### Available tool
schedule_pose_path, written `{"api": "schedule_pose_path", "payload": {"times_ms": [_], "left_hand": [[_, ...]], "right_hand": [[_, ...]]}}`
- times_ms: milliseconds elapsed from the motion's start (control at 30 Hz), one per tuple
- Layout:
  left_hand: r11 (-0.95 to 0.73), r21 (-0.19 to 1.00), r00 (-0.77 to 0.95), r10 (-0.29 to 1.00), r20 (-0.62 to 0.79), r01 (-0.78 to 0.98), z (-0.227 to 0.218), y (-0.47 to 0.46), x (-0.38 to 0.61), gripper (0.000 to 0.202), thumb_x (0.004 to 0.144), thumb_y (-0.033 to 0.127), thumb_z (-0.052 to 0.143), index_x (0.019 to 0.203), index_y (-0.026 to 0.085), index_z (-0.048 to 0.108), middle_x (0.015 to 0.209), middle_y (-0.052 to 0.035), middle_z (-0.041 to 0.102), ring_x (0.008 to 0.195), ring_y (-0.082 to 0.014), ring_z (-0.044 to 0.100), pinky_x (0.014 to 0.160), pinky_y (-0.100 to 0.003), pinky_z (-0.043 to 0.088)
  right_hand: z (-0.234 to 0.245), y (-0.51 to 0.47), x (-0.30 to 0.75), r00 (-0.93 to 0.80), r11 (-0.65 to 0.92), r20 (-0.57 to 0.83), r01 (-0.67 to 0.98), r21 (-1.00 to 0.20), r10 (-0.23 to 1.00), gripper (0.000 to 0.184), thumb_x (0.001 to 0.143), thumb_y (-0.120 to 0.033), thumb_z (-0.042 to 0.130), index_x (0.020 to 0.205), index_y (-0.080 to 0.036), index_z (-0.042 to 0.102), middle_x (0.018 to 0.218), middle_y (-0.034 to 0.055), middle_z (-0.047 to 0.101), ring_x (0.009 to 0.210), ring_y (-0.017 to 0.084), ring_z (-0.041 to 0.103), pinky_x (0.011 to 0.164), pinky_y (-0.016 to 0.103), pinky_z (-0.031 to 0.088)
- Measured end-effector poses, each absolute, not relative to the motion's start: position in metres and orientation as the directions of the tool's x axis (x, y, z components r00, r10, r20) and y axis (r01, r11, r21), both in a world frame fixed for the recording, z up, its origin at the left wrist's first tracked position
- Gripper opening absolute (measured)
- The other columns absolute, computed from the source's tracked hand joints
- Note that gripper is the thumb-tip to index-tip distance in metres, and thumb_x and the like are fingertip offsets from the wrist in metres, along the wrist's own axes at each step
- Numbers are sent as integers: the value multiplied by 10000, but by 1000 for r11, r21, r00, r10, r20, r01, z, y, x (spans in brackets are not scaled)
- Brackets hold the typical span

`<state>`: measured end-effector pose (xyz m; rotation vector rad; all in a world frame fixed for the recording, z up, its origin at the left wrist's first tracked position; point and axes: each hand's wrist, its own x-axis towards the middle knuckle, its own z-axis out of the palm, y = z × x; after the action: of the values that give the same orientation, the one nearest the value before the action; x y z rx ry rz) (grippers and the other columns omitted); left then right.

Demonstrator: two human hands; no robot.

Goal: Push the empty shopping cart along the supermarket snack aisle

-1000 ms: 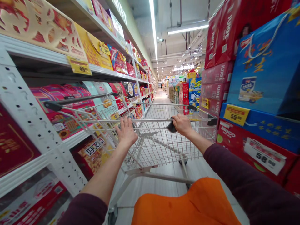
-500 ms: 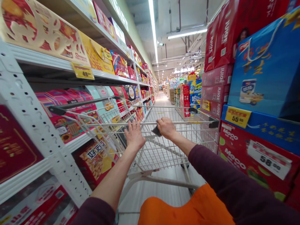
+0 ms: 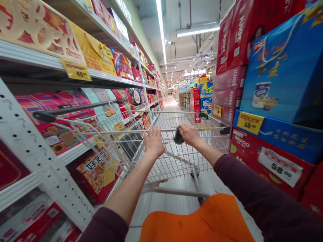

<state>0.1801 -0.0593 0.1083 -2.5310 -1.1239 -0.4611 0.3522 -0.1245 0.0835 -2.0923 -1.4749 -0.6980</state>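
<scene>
A wire shopping cart (image 3: 176, 161) stands in front of me in a store aisle, tilted toward the left shelves. My left hand (image 3: 153, 143) rests flat on its push bar (image 3: 166, 129), fingers stretched out and apart. My right hand (image 3: 189, 133) is closed round the same bar further right, with a dark cloth (image 3: 177, 137) pinched under it. Both forearms reach out of dark maroon sleeves. An orange garment (image 3: 199, 220) fills the bottom of the view.
Shelves with boxed biscuits and gift packs (image 3: 96, 171) and yellow price tags (image 3: 76, 71) run close along the left. Stacked red and blue cartons (image 3: 275, 101) line the right. The aisle floor (image 3: 174, 101) runs on ahead between further product stacks (image 3: 199, 101).
The cart has swung further left toward the shelves. My left hand slid rightward along the bar, closer to my right hand, which stays closed on the bar and cloth.
</scene>
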Motion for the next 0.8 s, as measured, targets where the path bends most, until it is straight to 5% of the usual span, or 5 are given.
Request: {"api": "schedule_pose_path", "payload": {"times_ms": [267,467,667,800], "left_hand": [[-804,-77,706,466,533,589,98,-64,196,740,764,241,548,1453,82,330,1549,-194,317,1450,-301,276,1182,-573,174],[-919,-22,716,292,634,394,94,-65,214,711,755,139,458,1446,58,311,1530,-188,366,1443,-229,304,1197,-469,212],[-939,41,737,294,609,340,96,-59,225,714,783,200,472,1456,48,286,1497,-200,417,1400,-249,383,1169,-484,264],[-901,-34,755,341,561,432,102,-71,249,528,853,239,451,1354,69,462,1380,-191,552,1325,-284,470,1166,-536,227]], "right_hand": [[73,-133,371,374,-345,686,920,-188,624,337,964,-234,349,1081,-158,656,1025,111,660,981,234,567,889,346,397],[96,-103,334,243,-120,628,965,-233,739,346,948,-211,365,1157,-122,626,1091,133,691,1032,221,610,933,335,439],[95,-102,341,228,82,697,921,-381,679,686,840,-203,475,1486,-83,277,1254,168,641,1095,240,624,934,377,491],[78,-118,371,271,146,756,889,-434,595,706,788,-164,466,1470,-65,312,1372,192,550,1255,233,530,1044,400,434]]}}
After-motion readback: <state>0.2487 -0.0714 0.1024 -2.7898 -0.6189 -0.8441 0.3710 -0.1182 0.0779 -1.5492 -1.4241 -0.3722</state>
